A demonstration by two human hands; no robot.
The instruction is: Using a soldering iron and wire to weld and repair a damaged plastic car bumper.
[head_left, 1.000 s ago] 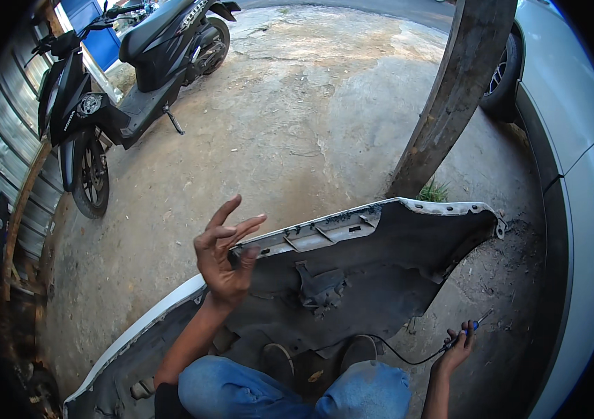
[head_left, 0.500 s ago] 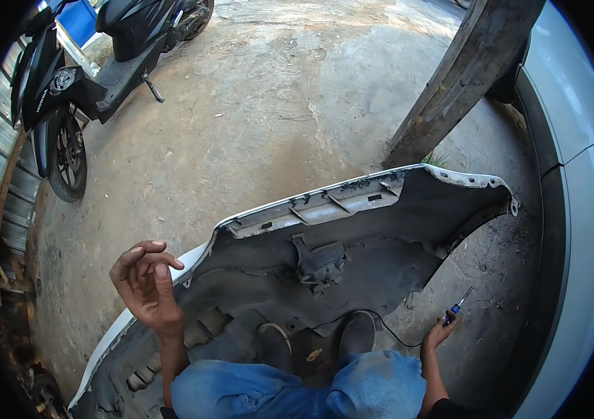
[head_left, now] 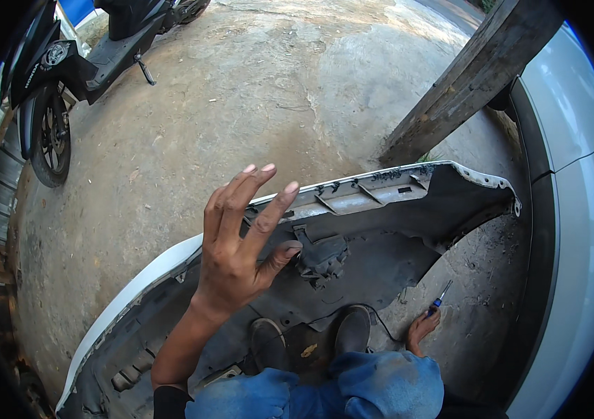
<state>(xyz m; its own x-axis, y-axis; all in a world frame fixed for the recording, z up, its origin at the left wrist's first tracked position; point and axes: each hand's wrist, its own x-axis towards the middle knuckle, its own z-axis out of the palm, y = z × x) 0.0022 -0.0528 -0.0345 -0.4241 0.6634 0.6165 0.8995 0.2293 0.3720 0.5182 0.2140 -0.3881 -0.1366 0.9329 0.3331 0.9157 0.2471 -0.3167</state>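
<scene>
Bumper (head_left: pixel 388 244) lies on concrete floor (head_left: pixel 206 119) near wooden post (head_left: pixel 471 80).
Left hand (head_left: pixel 235 244) hovers, fingers spread; right hand (head_left: pixel 423 325) grips blue-handled tool (head_left: pixel 436 304).

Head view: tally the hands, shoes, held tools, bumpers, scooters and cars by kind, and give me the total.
Left hand and right hand: 2
Shoes: 2
Held tool: 1
Bumper: 1
Scooter: 1
Car: 1
Total: 8
</scene>
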